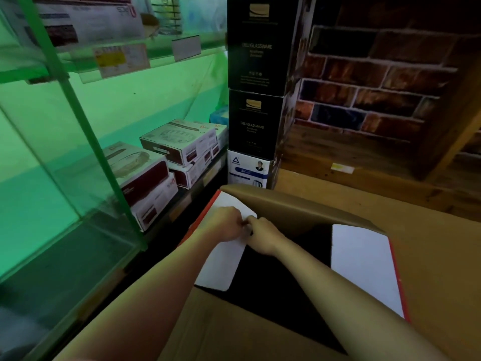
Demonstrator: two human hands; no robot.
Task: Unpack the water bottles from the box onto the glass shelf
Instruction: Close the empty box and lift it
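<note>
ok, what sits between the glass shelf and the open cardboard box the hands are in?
Head view: white-and-maroon product boxes stacked on a low dark ledge lie between the glass shelf and the cardboard box. Both hands meet at its left white flap.

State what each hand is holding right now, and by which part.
Both the left hand and right hand pinch the inner edge of the box's white left flap. No bottle is in either hand.

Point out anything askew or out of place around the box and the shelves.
The red-and-white product boxes on the low shelf are stacked crookedly, each turned at a different angle. Otherwise nothing stands out: the cardboard box is open with its flaps up, and both hands, left hand and right hand, meet at its left flap.
</note>
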